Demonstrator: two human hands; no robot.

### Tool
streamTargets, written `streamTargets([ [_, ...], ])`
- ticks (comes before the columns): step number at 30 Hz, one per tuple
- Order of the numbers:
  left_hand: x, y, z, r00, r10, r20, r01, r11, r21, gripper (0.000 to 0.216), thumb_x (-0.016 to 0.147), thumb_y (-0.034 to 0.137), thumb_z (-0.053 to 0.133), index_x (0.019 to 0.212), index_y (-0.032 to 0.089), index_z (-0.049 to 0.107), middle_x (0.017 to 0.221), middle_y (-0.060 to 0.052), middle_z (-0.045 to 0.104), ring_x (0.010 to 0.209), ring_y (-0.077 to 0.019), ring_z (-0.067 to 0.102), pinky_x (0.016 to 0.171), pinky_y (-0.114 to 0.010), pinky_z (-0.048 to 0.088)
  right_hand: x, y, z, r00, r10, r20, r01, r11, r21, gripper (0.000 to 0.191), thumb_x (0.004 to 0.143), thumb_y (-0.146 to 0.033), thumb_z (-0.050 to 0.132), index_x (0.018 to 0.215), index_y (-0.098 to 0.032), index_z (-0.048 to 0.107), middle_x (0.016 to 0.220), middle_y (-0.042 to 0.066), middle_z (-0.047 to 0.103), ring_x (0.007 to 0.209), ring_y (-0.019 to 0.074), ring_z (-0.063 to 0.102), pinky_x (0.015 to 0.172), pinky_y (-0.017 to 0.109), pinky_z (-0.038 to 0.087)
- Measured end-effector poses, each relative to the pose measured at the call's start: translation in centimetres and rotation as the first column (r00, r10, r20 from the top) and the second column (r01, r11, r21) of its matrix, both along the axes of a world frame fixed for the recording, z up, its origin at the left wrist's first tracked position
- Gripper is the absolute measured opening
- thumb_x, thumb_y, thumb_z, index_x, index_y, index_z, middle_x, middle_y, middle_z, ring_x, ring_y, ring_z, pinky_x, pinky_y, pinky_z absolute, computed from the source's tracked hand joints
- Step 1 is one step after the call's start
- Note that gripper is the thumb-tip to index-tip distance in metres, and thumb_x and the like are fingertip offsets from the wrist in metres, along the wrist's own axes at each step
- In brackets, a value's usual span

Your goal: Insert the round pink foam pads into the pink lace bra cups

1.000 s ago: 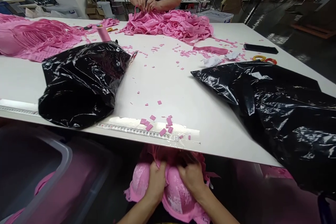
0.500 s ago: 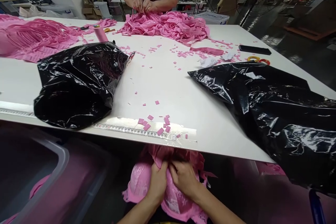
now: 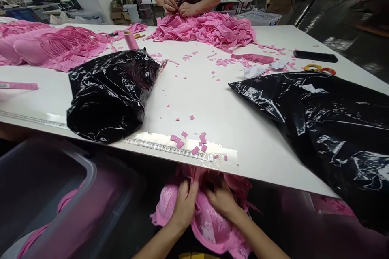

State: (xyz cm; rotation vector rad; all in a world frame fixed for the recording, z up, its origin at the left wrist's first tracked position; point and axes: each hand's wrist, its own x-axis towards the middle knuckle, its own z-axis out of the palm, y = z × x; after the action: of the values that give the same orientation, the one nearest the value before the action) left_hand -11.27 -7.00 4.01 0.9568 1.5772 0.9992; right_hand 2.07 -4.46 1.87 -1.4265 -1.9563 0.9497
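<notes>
A pink lace bra (image 3: 209,226) lies in my lap, just below the near edge of the white table (image 3: 212,109). My left hand (image 3: 184,206) is closed on the fabric at the bra's middle, beside the left cup. My right hand (image 3: 223,200) grips the pink fabric at the top of the right cup, fingers curled into it. More pink fabric bunches under the table edge above both hands. Small pink cut pieces (image 3: 190,141) lie on the table by a taped measuring tape (image 3: 164,148).
Two black plastic bags sit on the table, one left (image 3: 111,91), one right (image 3: 328,117). A person across the table handles a pink strap pile (image 3: 209,28). More pink straps (image 3: 51,44) lie far left. A grey bin (image 3: 45,194) stands at my left. Scissors (image 3: 319,68) lie at the right.
The view has shifted a little to the left. My hands stay on the bra, with the fingers working slightly at its middle.
</notes>
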Motion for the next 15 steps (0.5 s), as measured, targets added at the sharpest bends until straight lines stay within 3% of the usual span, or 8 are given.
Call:
streamTargets([
  [3, -1.6, -0.4, 1.0, 0.995, 0.027, -0.094, -0.024, 0.999, 0.034, 0.03, 0.073, 0.045, 0.055, 0.073, 0.016, 0.062, 0.078, -0.004, 0.06, 0.082, -0.0202, 0.056, 0.077, -0.03, 0.043, 0.1, 0.1, 0.3, 0.999, 0.013, -0.03, -0.014, 1.0, -0.012, 0.014, 0.075, -0.012, 0.046, 0.07, -0.019, 0.057, 0.073, 0.003, 0.064, 0.067, 0.0163, 0.055, 0.065, 0.026, 0.041],
  [7, -2.9, -0.2, 1.7, 0.997, -0.013, 0.077, 0.017, 0.999, -0.044, 0.031, 0.067, 0.04, 0.063, 0.085, 0.014, 0.061, 0.077, -0.004, 0.062, 0.073, -0.0182, 0.058, 0.068, -0.027, 0.046, 0.0, -0.1, 0.1, 1.0, 0.011, -0.009, -0.011, 1.0, 0.002, 0.014, 0.076, -0.013, 0.047, 0.075, -0.019, 0.06, 0.08, 0.004, 0.066, 0.073, 0.018, 0.057, 0.068, 0.028, 0.041],
  [10, -2.9, 0.3, 1.7, 0.995, -0.042, 0.093, 0.047, 0.997, -0.054, 0.024, 0.068, 0.035, 0.061, 0.078, 0.013, 0.061, 0.069, -0.003, 0.061, 0.066, -0.0167, 0.057, 0.062, -0.026, 0.045, -0.2, -0.2, -0.2, 0.999, 0.018, 0.033, -0.019, 1.0, 0.011, 0.015, 0.077, -0.013, 0.046, 0.074, -0.018, 0.06, 0.079, 0.004, 0.065, 0.073, 0.0183, 0.057, 0.067, 0.028, 0.041],
  [15, -2.2, 0.9, 1.4, 0.983, -0.179, 0.027, 0.181, 0.982, -0.055, 0.015, 0.069, 0.025, 0.059, 0.075, 0.012, 0.062, 0.074, -0.007, 0.066, 0.075, -0.021, 0.061, 0.069, -0.028, 0.046, -0.3, -0.3, -0.3, 0.999, 0.022, 0.036, -0.022, 1.0, -0.001, 0.013, 0.078, -0.017, 0.047, 0.074, -0.018, 0.06, 0.079, 0.006, 0.065, 0.074, 0.0197, 0.058, 0.068, 0.03, 0.041],
])
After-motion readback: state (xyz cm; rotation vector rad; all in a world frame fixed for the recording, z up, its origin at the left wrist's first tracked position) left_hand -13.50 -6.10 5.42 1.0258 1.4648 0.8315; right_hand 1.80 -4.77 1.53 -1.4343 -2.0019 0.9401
